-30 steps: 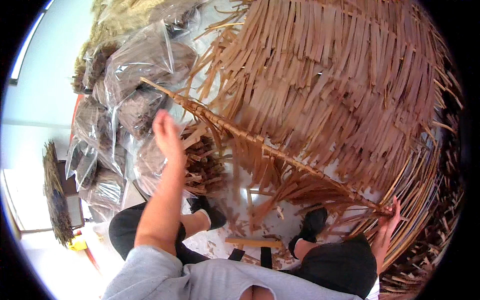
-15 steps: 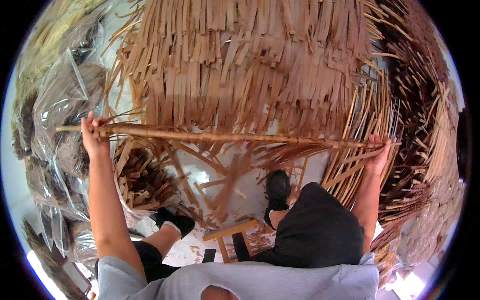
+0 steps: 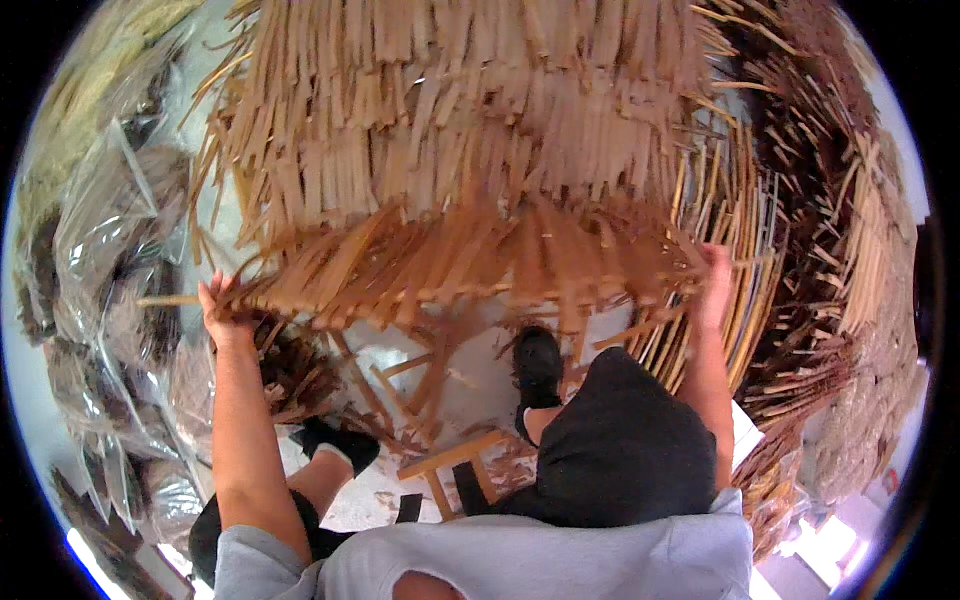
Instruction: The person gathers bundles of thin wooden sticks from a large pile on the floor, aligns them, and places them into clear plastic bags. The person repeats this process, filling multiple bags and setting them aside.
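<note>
A thatch panel [image 3: 480,265] of flat brown strips fixed along a thin wooden pole [image 3: 165,300] is stretched across in front of me. My left hand [image 3: 226,312] is closed round the pole near its left end, which sticks out past my fingers. At the panel's right end, my right hand [image 3: 714,285] grips it. The strips fan away from me, somewhat blurred, and hide most of the pole. Just beyond lie overlapping rows of similar brown strips [image 3: 480,120], and the held panel's far edge overlaps the nearest row.
Clear plastic bags [image 3: 110,220] of dark material line the left side. Loose strips [image 3: 295,375] are heaped below my left hand. Long thin poles [image 3: 745,220] and piled strips [image 3: 800,230] lie at right. A small wooden frame [image 3: 455,455] stands between my legs.
The panel has flipped over: its strips now fan away from me and cover the pole. My hands have come closer together, and the left one has moved nearer to me.
</note>
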### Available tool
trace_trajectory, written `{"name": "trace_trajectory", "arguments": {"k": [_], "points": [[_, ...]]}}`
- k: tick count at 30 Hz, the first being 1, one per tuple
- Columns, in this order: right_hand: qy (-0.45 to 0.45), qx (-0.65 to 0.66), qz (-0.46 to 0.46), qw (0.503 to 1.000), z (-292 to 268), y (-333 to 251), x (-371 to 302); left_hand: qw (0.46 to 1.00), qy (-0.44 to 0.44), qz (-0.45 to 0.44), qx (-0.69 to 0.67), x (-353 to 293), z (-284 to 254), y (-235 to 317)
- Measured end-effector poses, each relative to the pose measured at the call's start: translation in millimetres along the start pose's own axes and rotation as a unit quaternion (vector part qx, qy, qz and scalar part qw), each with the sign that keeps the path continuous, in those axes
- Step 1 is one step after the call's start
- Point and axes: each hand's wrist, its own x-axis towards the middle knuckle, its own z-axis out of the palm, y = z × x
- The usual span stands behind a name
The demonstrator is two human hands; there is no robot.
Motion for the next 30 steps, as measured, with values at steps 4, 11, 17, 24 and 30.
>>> {"name": "trace_trajectory", "arguments": {"k": [4,11,17,24,30], "points": [[-0.066,-0.013,-0.045,0.997,34,3,-15,0.99,-0.004,0.014,-0.138,63,-46,-8],[-0.048,0.354,0.041,0.933,3,-4,18,0.986,-0.086,-0.002,-0.143,41,-21,10],[-0.046,0.222,-0.081,0.971,26,-67,-23,0.963,-0.212,0.073,-0.149,-47,31,83],[-0.108,0.079,-0.047,0.99,1,81,38,0.996,-0.08,-0.027,0.025,38,22,-33],[-0.1,0.114,0.008,0.988,63,8,-16,0.995,-0.094,0.013,-0.02,1,55,3]]}}
